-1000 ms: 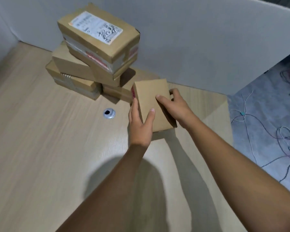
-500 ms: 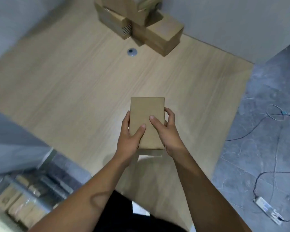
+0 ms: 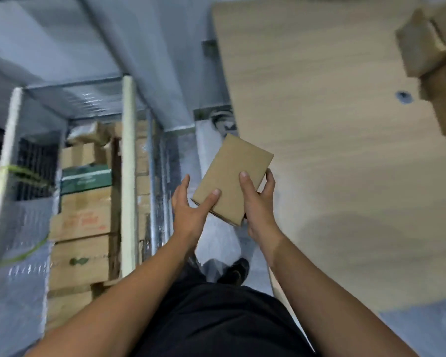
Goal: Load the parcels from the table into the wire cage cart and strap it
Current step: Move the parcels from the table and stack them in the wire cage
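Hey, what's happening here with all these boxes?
A person holds a small flat brown cardboard parcel in both hands: the left hand at its near corner, the right hand gripping its side. It is in the air between the light wooden table, where a stack of brown parcels waits, and the wire cage cart, which already holds stacked cardboard boxes. This parcel is not yet in the cart.

Bare forearms [image 3: 139, 292], blk clothing [image 3: 216, 320], blk shoe [image 3: 233, 273]
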### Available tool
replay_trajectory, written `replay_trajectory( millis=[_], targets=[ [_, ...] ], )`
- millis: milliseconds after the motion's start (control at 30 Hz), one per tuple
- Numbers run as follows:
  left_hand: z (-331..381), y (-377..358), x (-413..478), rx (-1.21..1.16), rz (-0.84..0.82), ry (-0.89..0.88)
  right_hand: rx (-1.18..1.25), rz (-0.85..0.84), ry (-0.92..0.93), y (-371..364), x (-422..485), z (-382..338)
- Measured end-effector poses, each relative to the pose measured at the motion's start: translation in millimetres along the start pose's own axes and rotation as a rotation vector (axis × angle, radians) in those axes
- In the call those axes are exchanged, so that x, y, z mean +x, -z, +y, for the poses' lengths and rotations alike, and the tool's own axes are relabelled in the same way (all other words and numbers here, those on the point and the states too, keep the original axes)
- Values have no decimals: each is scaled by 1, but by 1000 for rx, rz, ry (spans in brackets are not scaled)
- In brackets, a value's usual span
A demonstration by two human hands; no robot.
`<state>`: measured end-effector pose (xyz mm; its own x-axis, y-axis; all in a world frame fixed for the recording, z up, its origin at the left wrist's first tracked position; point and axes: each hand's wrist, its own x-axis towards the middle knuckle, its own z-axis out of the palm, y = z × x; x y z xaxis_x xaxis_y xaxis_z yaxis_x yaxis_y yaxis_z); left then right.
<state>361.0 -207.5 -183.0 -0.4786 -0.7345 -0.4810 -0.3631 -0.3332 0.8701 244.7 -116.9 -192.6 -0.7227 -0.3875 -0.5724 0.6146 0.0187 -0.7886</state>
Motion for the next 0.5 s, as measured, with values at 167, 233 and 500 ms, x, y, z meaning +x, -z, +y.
replay_trajectory(
  millis=[167,233,500],
  targets=[
    [-16,84,-3,-498,249,33,-205,-236,-48,-97,-31,47],
    [-27,124,-4,-521,368,13,-321,-364,-110,-126,-40,62],
    [-98,264,-19,-691,596,-4,-900,-592,183,-242,-54,99]
  ],
)
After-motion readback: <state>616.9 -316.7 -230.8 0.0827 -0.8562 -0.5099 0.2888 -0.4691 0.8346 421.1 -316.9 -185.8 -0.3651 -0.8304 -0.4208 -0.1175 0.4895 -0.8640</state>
